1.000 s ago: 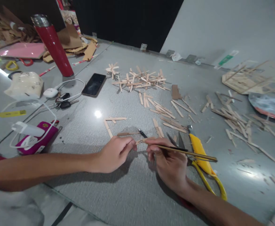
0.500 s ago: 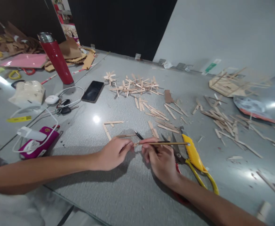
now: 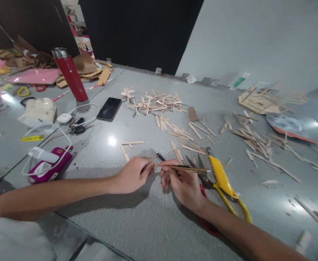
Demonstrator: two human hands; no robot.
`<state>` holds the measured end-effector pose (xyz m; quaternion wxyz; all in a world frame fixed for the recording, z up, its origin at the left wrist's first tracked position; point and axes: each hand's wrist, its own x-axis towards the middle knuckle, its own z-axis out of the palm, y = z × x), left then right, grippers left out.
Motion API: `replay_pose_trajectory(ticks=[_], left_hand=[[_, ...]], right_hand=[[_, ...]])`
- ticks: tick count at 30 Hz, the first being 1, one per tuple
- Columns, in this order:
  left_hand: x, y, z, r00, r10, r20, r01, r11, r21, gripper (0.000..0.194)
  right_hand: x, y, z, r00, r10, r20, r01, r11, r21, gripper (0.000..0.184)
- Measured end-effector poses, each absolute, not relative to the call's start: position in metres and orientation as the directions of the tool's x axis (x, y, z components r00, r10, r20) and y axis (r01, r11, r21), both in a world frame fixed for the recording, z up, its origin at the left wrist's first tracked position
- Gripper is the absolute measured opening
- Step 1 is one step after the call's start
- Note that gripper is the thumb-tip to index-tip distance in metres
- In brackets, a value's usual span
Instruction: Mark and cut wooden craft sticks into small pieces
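My right hand (image 3: 184, 185) is closed round a slim yellow-and-black pencil (image 3: 194, 168), its silver end pointing right. The pencil's front end meets a small pale piece, apparently wood, at the fingertips of my left hand (image 3: 133, 175). That hand is pinched shut, and most of what it grips is hidden. A dark pen tip (image 3: 160, 156) shows just beyond both hands. Scissors with yellow handles (image 3: 229, 203) and a yellow-handled cutter (image 3: 221, 175) lie beside my right hand. Craft sticks (image 3: 124, 151) joined at an angle rest past my left hand.
A pile of craft sticks (image 3: 161, 102) lies further back; more stick pieces (image 3: 254, 141) are scattered right, near a wooden stick frame (image 3: 256, 101). To the left are a phone (image 3: 110, 109), a red flask (image 3: 71, 78), keys (image 3: 78, 127) and a purple power bank (image 3: 51, 166) with cables.
The pencil's rear end has dipped slightly and swung a little toward me. Both hands stay close together in nearly the same place; the view has shifted slightly.
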<state>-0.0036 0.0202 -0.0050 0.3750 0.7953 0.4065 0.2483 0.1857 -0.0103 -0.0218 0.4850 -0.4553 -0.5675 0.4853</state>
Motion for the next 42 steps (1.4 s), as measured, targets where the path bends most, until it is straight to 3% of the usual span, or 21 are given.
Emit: replay_pose_trajectory(ticks=[9,17,25,42], left_hand=[[-0.003,0.017,-0.011,0.536,0.834,0.133,0.448,-0.415,0.792,0.037],[-0.002,0.017,-0.010,0.527,0.835,0.158,0.423,-0.419,0.803,0.038],[-0.004,0.018,-0.010,0.552,0.815,0.178,0.394,-0.443,0.805,0.039],[-0.003,0.016,-0.007,0.527,0.829,0.189,0.378,-0.428,0.821,0.036]], right_hand=[[0.185,-0.012,-0.023,-0.159,0.982,0.099,0.005,0.101,-0.995,0.037],[0.189,-0.014,-0.025,-0.137,0.963,0.231,-0.020,0.230,-0.973,0.017],[0.183,-0.012,-0.021,-0.125,0.980,0.153,-0.010,0.153,-0.988,0.024],[0.193,-0.014,-0.024,-0.218,0.898,0.382,0.156,0.418,-0.895,0.022]])
